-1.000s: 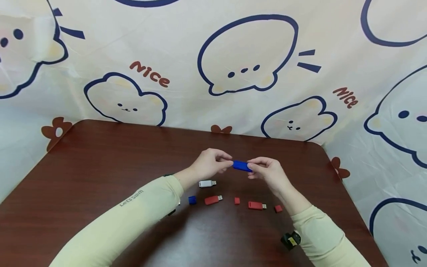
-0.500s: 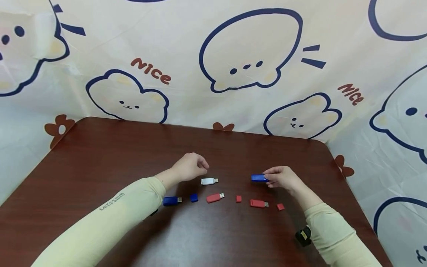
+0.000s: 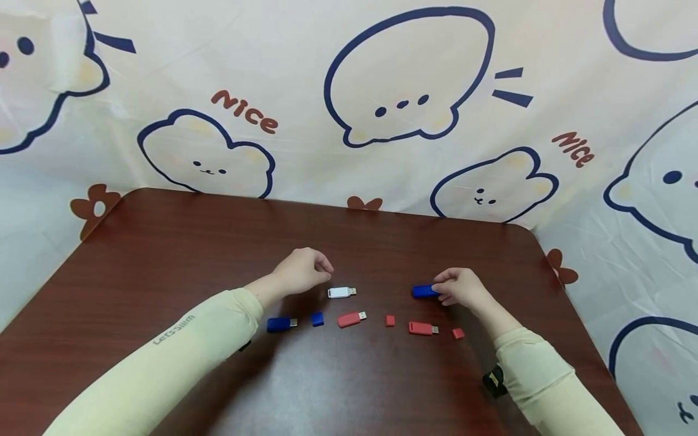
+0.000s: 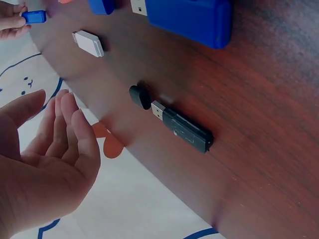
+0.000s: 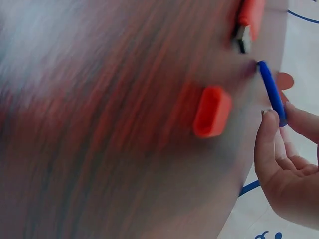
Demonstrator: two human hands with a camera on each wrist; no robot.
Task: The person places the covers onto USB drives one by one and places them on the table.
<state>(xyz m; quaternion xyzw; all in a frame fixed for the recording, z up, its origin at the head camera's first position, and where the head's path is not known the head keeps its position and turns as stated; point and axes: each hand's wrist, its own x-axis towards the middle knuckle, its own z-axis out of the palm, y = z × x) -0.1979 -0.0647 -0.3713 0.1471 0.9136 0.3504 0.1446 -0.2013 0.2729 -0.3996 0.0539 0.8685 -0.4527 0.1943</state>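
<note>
The left hand (image 3: 300,272) hung above the bench (image 3: 327,387), its fingers loosely curved and its thumb apart from them. The left wrist view showed a black drive (image 4: 187,130) lying with its metal plug bare, and a black cap (image 4: 140,96) just beside the plug, apart from it. In the head view, a blue drive (image 3: 279,324) lay with its plug to the right, then a blue cap (image 3: 317,319). Next came the white drive (image 3: 339,292), nearest the left hand, with the left red drive (image 3: 349,319) in front of it, both plugs to the right. Then lay the left red cap (image 3: 389,320) and the right red drive (image 3: 421,328). Behind the latter, the right hand (image 3: 460,287) pinched the blue stick (image 3: 423,291) by its right end; whether the stick touched the bench could not be told. The right red cap (image 3: 458,333) lay farthest right, just beside the right red drive
</note>
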